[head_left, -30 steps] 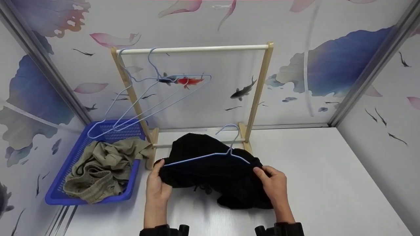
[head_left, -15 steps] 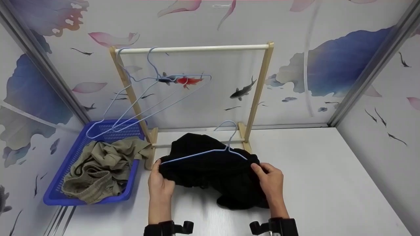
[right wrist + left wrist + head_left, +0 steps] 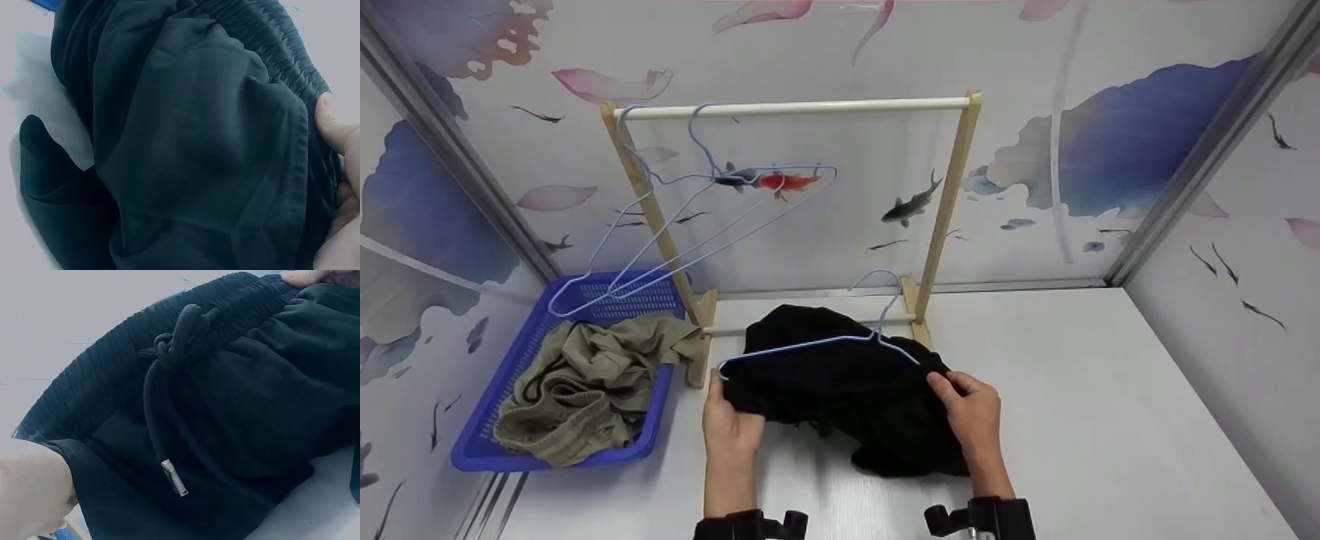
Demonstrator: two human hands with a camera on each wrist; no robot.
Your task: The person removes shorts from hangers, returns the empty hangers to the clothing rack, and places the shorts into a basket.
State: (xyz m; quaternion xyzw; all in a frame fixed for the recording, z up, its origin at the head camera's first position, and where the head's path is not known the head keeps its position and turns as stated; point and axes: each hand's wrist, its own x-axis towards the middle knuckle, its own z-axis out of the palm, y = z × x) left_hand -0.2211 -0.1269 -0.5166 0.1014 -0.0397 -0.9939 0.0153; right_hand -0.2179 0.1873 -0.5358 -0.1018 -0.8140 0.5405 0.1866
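Black drawstring shorts (image 3: pixel 832 382) are held up over the white table by both hands, their elastic waistband (image 3: pixel 112 354) stretched between them. A light blue wire hanger (image 3: pixel 802 346) lies along the waist opening, hook up; its lower part is hidden by the cloth. My left hand (image 3: pixel 733 424) grips the waistband's left end, where the hanger's bent corner shows by the fingertips. In the left wrist view a tied cord (image 3: pixel 169 349) with a metal tip hangs in front. At the right end my right hand (image 3: pixel 971 409) pinches the waistband, thumb (image 3: pixel 329 121) on the outer side.
A wooden rack with a white rail (image 3: pixel 810 107) stands behind the shorts. Two blue hangers (image 3: pixel 705 150) hang at its left end. On the left, a blue basket (image 3: pixel 649 442) holds khaki clothing (image 3: pixel 585 382). Printed wall panels enclose the table (image 3: pixel 1080 420).
Both hands have moved slightly closer together. The hanger has risen a little, and its left corner now shows beside the left fingertips.
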